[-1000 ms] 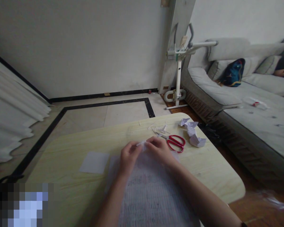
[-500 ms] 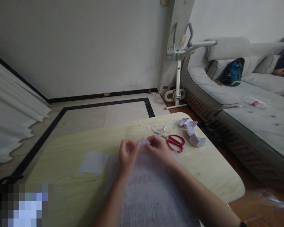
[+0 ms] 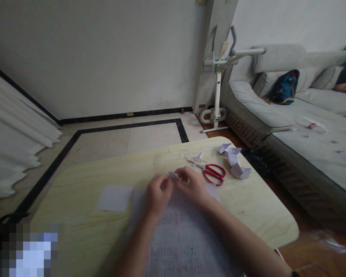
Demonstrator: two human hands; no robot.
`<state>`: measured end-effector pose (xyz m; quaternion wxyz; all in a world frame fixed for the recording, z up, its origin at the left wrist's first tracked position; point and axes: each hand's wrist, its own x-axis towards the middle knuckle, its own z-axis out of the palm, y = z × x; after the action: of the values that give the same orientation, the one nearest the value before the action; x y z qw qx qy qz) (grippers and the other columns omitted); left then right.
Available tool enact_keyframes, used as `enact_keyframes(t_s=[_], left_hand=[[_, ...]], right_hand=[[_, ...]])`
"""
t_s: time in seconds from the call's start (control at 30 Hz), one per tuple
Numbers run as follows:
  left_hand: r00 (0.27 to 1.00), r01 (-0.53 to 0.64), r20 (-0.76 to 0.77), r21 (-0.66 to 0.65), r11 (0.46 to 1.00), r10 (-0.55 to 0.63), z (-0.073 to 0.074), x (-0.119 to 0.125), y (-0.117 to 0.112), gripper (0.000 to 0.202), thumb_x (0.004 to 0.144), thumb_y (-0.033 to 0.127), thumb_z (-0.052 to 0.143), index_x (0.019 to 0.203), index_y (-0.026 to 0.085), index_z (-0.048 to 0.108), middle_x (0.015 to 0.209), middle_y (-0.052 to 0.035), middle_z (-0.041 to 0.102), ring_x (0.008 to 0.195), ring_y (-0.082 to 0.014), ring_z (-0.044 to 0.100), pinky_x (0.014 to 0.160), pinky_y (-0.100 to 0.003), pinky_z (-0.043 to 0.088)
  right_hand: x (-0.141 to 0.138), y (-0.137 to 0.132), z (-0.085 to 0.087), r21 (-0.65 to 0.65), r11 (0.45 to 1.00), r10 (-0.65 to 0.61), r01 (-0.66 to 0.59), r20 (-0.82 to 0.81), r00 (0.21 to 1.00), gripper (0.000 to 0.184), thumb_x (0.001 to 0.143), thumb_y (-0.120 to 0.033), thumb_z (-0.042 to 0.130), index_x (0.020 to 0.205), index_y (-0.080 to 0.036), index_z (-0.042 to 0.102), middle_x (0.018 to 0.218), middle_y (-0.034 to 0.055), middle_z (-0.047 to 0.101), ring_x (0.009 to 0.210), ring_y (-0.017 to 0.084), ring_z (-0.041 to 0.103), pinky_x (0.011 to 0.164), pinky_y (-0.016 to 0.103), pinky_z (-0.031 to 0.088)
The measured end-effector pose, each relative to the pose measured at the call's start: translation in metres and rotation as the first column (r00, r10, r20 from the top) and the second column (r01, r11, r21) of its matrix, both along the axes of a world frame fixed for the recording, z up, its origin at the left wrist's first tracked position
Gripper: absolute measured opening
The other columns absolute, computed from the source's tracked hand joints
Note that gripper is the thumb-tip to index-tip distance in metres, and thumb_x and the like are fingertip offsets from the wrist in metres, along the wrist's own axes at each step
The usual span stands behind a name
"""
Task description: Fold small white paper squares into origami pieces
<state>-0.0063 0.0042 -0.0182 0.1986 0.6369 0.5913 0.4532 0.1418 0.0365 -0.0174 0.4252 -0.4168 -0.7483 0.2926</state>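
My left hand [image 3: 158, 193] and my right hand [image 3: 192, 185] meet above the middle of the light wooden table [image 3: 83, 181]. Both pinch a small folded piece of white paper [image 3: 173, 175] between their fingertips. Beneath my forearms lies a large lined sheet [image 3: 184, 238]. Red-handled scissors [image 3: 213, 172] lie just right of my right hand, and thin paper strips [image 3: 194, 157] are scattered beyond them.
A small white paper square [image 3: 114, 197] lies left of my hands. Crumpled white papers [image 3: 235, 161] sit near the table's far right corner. A grey sofa [image 3: 294, 123] with a dark bag [image 3: 284, 87] stands to the right, an exercise bike [image 3: 219, 80] by the wall.
My hands have drawn closer together around the small paper, and the left fingers have closed onto it. The paper piece looks smaller and more folded than before.
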Motion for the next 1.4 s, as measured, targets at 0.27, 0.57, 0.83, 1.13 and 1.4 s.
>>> enact_keyframes(t_s=[0.27, 0.57, 0.83, 1.13, 1.4], left_hand=[[1.000, 0.010, -0.027, -0.002, 1.000, -0.010, 0.000, 0.002, -0.001, 0.016, 0.083, 0.024, 0.055, 0.068, 0.019, 0.059, 0.068, -0.0017, 0.059, 0.067, -0.0163, 0.057, 0.063, -0.025, 0.043], [0.955, -0.007, 0.295, -0.107, 0.994, 0.038, -0.002, 0.002, -0.001, 0.030, 0.080, 0.029, 0.062, 0.109, 0.018, 0.060, 0.087, -0.0047, 0.069, 0.077, -0.0178, 0.065, 0.069, -0.025, 0.050], [0.926, 0.047, 0.377, -0.130, 0.990, 0.006, -0.008, 0.001, 0.003, 0.019, 0.081, 0.033, 0.062, 0.091, 0.017, 0.064, 0.083, -0.0046, 0.070, 0.079, -0.0181, 0.065, 0.071, -0.025, 0.049], [0.849, 0.052, 0.527, -0.169, 0.984, 0.046, 0.012, 0.005, -0.003, 0.027, 0.082, 0.040, 0.060, 0.092, 0.015, 0.064, 0.085, -0.0053, 0.069, 0.073, -0.0164, 0.065, 0.063, -0.023, 0.049], [0.745, 0.076, 0.663, -0.198, 0.977, 0.076, 0.014, 0.004, 0.001, 0.026, 0.076, 0.036, 0.068, 0.091, 0.015, 0.063, 0.082, -0.0031, 0.069, 0.071, -0.0148, 0.065, 0.065, -0.023, 0.051]], right_hand=[[-0.001, 0.001, -0.008, 0.020, 0.997, -0.076, 0.075, 0.058, 0.995, 0.011, 0.073, -0.015, 0.060, 0.083, -0.019, 0.060, 0.074, 0.0015, 0.059, 0.067, 0.015, 0.052, 0.059, 0.026, 0.040], [-0.001, 0.002, -0.005, -0.113, 0.991, -0.076, 0.070, -0.051, 0.996, 0.015, 0.072, -0.011, 0.055, 0.084, -0.018, 0.060, 0.068, -0.0011, 0.058, 0.059, 0.012, 0.051, 0.054, 0.023, 0.039], [0.000, 0.002, 0.004, -0.164, 0.986, 0.014, -0.036, -0.133, 0.991, 0.019, 0.079, -0.016, 0.056, 0.097, -0.017, 0.063, 0.079, 0.0023, 0.063, 0.064, 0.013, 0.053, 0.058, 0.024, 0.042], [0.000, 0.002, -0.003, 0.016, 1.000, -0.025, 0.026, -0.070, 0.997, 0.012, 0.077, -0.011, 0.057, 0.084, -0.018, 0.063, 0.071, 0.0006, 0.058, 0.065, 0.013, 0.053, 0.059, 0.025, 0.042], [0.001, 0.000, -0.002, 0.153, 0.986, 0.071, -0.059, -0.075, 0.995, 0.026, 0.077, -0.008, 0.057, 0.098, -0.021, 0.066, 0.092, 0.0058, 0.058, 0.083, 0.018, 0.058, 0.071, 0.029, 0.049]])
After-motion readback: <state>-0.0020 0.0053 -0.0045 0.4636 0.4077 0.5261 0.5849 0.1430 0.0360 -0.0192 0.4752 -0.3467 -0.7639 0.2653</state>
